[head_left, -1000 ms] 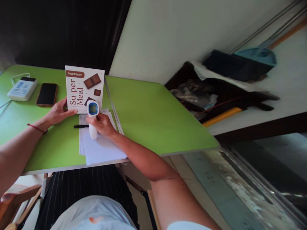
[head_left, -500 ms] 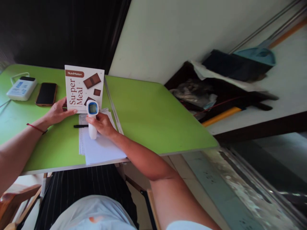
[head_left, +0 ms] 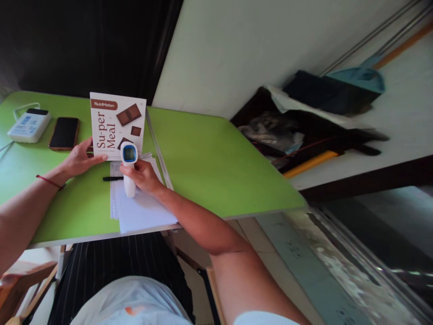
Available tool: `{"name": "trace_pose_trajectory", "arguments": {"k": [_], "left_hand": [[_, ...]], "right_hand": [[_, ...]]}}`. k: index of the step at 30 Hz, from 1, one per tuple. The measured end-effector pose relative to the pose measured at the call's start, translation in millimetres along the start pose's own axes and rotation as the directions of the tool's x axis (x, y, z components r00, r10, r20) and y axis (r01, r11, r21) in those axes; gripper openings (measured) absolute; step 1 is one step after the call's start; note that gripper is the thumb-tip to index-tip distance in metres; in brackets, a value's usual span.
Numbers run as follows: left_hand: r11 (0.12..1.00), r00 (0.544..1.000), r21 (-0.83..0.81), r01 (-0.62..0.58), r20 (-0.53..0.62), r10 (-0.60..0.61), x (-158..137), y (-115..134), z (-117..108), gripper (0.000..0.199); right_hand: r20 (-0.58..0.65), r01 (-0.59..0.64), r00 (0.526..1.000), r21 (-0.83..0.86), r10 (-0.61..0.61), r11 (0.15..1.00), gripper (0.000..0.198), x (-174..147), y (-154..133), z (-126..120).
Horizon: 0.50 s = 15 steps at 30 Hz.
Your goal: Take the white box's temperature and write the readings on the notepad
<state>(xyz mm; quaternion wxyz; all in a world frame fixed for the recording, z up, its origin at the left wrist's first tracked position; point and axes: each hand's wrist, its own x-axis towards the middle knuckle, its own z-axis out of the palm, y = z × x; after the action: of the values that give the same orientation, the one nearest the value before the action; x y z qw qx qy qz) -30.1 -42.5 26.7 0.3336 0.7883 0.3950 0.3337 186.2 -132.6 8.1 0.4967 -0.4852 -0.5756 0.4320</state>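
My left hand (head_left: pixel 84 158) grips the lower left corner of a white box (head_left: pixel 118 122) printed "Su-per Meal" with brown chocolate pieces, its front facing me. Its fingers go behind the box and the thumb lies along the lower edge. In my right hand (head_left: pixel 145 177) is a white infrared thermometer (head_left: pixel 129 180) with a blue-rimmed screen, held upright just before the box's lower right part. The screen's reading is too small to make out. Beneath it lie white paper sheets (head_left: pixel 145 214) and a black pen (head_left: pixel 112 178), partly hidden by the thermometer.
On the green table (head_left: pixel 209 167), a dark phone (head_left: pixel 64 133) and a white device with a cable (head_left: pixel 29 125) lie at the left. A black panel (head_left: pixel 84 45) stands behind. To the right are a blue dustpan (head_left: pixel 358 79) and crumpled plastic (head_left: pixel 270 128).
The whole view has shifted very slightly. Both hands, the box and the thermometer keep the same places relative to one another.
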Motion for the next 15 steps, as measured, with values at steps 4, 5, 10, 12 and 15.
{"name": "trace_pose_trajectory", "arguments": {"k": [4,5,10,12,15], "left_hand": [[1.0,1.0,-0.022,0.007,0.0,-0.007,-0.1,-0.3,-0.2,0.073],[0.999,1.0,-0.034,0.011,0.003,-0.011,-0.3,-0.1,0.0,0.073],[0.999,1.0,-0.037,0.007,0.001,-0.007,-0.6,0.9,0.7,0.074],[0.999,1.0,-0.033,0.003,-0.002,-0.003,-0.4,1.1,0.5,0.075],[1.0,1.0,-0.019,0.007,0.008,-0.007,0.1,0.7,-0.2,0.073]], "right_hand": [[0.002,0.009,1.0,0.005,-0.009,1.0,0.036,-0.1,-0.7,-0.4],[0.001,0.009,1.0,0.004,-0.009,1.0,0.036,-0.1,-0.9,-0.4],[-0.003,-0.007,1.0,-0.009,0.007,1.0,0.037,-0.3,-1.7,-0.5],[0.005,-0.01,1.0,-0.007,0.01,1.0,0.037,-0.4,-2.2,-0.5],[0.008,-0.004,1.0,0.003,0.004,1.0,0.036,-0.7,-3.4,-0.4]]}}
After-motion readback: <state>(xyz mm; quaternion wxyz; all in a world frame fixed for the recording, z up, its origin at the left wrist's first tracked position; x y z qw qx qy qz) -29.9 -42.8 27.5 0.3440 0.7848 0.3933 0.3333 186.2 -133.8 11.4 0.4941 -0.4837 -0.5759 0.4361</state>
